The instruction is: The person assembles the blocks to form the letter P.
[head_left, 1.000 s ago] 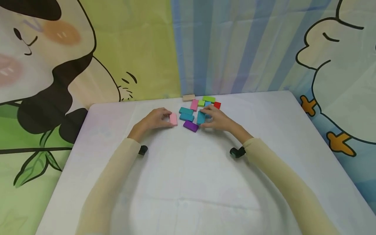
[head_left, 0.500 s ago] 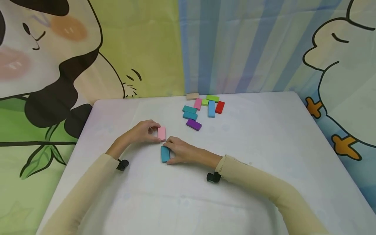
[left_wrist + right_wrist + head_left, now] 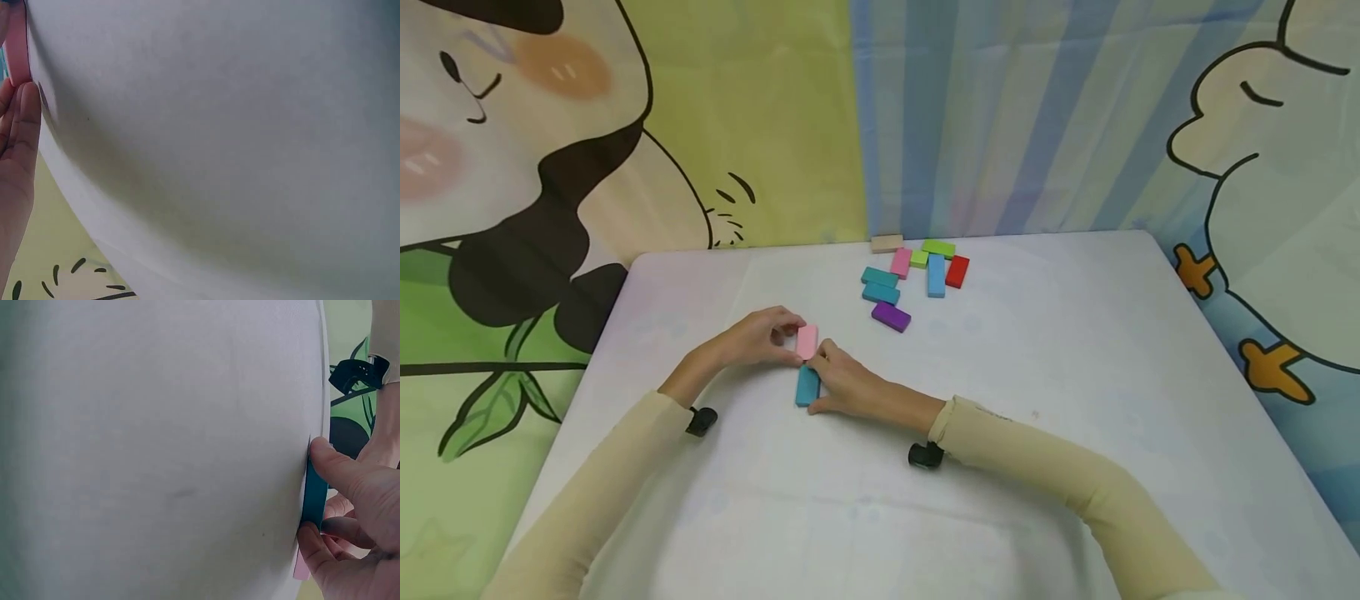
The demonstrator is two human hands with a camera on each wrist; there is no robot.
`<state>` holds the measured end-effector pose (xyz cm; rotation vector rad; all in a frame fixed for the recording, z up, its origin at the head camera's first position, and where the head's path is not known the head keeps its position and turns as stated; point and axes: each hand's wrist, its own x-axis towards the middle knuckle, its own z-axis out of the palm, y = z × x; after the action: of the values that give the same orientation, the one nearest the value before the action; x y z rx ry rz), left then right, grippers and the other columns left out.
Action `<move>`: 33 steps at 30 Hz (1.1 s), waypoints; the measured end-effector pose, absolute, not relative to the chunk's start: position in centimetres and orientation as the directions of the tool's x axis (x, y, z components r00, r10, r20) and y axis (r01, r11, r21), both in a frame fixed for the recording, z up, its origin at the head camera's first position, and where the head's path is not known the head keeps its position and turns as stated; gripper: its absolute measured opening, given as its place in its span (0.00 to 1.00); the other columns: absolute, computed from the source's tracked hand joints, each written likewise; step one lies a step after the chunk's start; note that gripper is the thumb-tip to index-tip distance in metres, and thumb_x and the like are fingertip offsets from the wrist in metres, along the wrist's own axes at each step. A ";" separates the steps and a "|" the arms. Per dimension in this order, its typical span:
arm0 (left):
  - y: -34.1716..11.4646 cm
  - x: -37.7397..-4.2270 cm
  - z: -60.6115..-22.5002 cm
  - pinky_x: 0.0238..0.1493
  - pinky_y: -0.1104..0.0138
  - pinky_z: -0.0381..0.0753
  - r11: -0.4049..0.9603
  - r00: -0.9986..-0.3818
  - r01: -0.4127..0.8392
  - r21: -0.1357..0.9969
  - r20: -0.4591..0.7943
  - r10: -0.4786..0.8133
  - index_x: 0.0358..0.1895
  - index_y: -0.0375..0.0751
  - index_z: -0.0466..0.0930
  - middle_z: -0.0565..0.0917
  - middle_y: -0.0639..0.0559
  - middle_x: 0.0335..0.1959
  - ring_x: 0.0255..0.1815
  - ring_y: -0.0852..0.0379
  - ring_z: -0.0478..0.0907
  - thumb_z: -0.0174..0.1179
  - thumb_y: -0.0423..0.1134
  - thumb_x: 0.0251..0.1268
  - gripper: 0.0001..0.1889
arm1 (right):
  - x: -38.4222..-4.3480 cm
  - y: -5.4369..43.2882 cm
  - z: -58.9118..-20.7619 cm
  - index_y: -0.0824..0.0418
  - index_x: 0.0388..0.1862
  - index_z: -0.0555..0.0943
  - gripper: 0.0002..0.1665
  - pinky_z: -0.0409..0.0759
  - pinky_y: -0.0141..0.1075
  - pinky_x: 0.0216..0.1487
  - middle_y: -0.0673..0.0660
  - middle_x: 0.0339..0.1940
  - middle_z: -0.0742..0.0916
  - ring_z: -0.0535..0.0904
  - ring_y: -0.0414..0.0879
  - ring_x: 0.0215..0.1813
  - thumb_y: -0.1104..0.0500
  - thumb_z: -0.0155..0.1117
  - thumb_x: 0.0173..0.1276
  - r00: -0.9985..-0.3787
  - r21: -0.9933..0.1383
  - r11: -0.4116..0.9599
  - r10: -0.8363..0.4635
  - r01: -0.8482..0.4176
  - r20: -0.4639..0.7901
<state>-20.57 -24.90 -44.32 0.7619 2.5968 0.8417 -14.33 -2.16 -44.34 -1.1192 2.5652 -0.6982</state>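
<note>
My left hand [image 3: 758, 337] pinches a light pink block [image 3: 807, 342] by its two ends, left of the table's middle. In the left wrist view the same pink block [image 3: 19, 47] shows at the edge, fingertips at its end. Just nearer to me, my right hand [image 3: 850, 381] pinches a teal block [image 3: 807, 387] between thumb and fingers. The two blocks lie end to end in a line, their short ends close together, with the right fingertips at the join. The teal block [image 3: 315, 487] stands out in the right wrist view, thumb at one end and fingers at the other.
Farther back lies a loose group: a purple block [image 3: 891, 317], two teal ones, a darker pink block [image 3: 901, 263], a blue block [image 3: 936, 276], a red block [image 3: 957, 272], two green ones and a beige block [image 3: 887, 243]. A patterned curtain [image 3: 790, 125] hangs behind the white table [image 3: 1037, 350].
Both hands have come toward me and left. The right hand has carried the teal block away from the group to the near end of the pink block, which the left hand has moved too.
</note>
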 end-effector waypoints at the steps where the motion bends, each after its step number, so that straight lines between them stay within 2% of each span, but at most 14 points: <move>1: -25.0 -20.5 -44.3 0.51 0.61 0.81 0.684 -0.812 0.381 0.622 -0.128 0.569 0.60 0.37 0.75 0.80 0.46 0.49 0.46 0.53 0.78 0.74 0.48 0.51 0.34 | -14.3 -2.2 -44.3 0.67 0.64 0.71 0.40 0.73 0.23 0.48 0.56 0.51 0.72 0.70 0.40 0.47 0.48 0.73 0.58 -0.674 -0.526 0.590 -0.737 -0.612 -0.043; 11: -25.3 -20.1 -44.5 0.54 0.59 0.81 0.677 -0.803 0.353 0.645 -0.163 0.574 0.62 0.35 0.73 0.78 0.43 0.51 0.49 0.51 0.78 0.72 0.45 0.53 0.33 | -14.1 -2.9 -44.4 0.66 0.55 0.73 0.35 0.72 0.22 0.43 0.55 0.48 0.72 0.69 0.39 0.42 0.47 0.74 0.57 -0.699 -0.492 0.622 -0.714 -0.610 -0.035; 18: -25.1 -19.7 -44.3 0.58 0.56 0.80 0.667 -0.801 0.363 0.651 -0.147 0.580 0.63 0.31 0.72 0.77 0.41 0.53 0.54 0.48 0.78 0.71 0.42 0.55 0.33 | -14.0 -3.4 -44.2 0.66 0.63 0.69 0.42 0.70 0.23 0.42 0.54 0.50 0.72 0.68 0.39 0.43 0.45 0.73 0.57 -0.700 -0.442 0.641 -0.713 -0.628 -0.040; 21: -25.0 -19.4 -44.3 0.58 0.55 0.80 0.658 -0.794 0.427 0.620 -0.092 0.602 0.63 0.30 0.73 0.76 0.41 0.55 0.54 0.48 0.78 0.71 0.41 0.55 0.32 | -14.0 -3.5 -44.3 0.66 0.65 0.68 0.44 0.73 0.24 0.45 0.54 0.51 0.72 0.69 0.39 0.44 0.44 0.73 0.57 -0.712 -0.432 0.657 -0.701 -0.617 -0.049; 26: -24.7 -18.2 -44.1 0.54 0.53 0.81 0.631 -0.748 0.590 0.504 0.048 0.662 0.58 0.29 0.78 0.78 0.40 0.56 0.53 0.46 0.79 0.70 0.37 0.56 0.26 | -13.9 -3.5 -44.3 0.65 0.67 0.67 0.46 0.76 0.25 0.51 0.54 0.56 0.72 0.71 0.39 0.48 0.43 0.73 0.57 -0.721 -0.437 0.666 -0.691 -0.605 -0.055; 30: -24.3 -17.3 -43.9 0.58 0.51 0.79 0.666 -0.767 0.578 0.473 0.035 0.641 0.57 0.30 0.79 0.79 0.41 0.57 0.56 0.45 0.78 0.71 0.40 0.55 0.27 | -14.5 -2.5 -43.7 0.63 0.66 0.70 0.46 0.78 0.27 0.52 0.54 0.56 0.74 0.72 0.41 0.49 0.40 0.72 0.56 -0.722 -0.458 0.665 -0.689 -0.590 -0.069; 33: -24.1 -16.6 -44.1 0.63 0.50 0.76 0.712 -0.797 0.526 0.466 -0.022 0.603 0.60 0.30 0.76 0.77 0.41 0.61 0.62 0.43 0.75 0.72 0.47 0.52 0.34 | -16.5 -0.1 -42.6 0.60 0.68 0.70 0.48 0.80 0.33 0.54 0.56 0.59 0.76 0.74 0.44 0.53 0.37 0.72 0.55 -0.766 -0.471 0.707 -0.635 -0.528 -0.095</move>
<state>-16.63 -24.12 -44.09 0.9127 2.7441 0.6676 -16.50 -0.05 -42.55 -0.9254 2.6654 -0.6213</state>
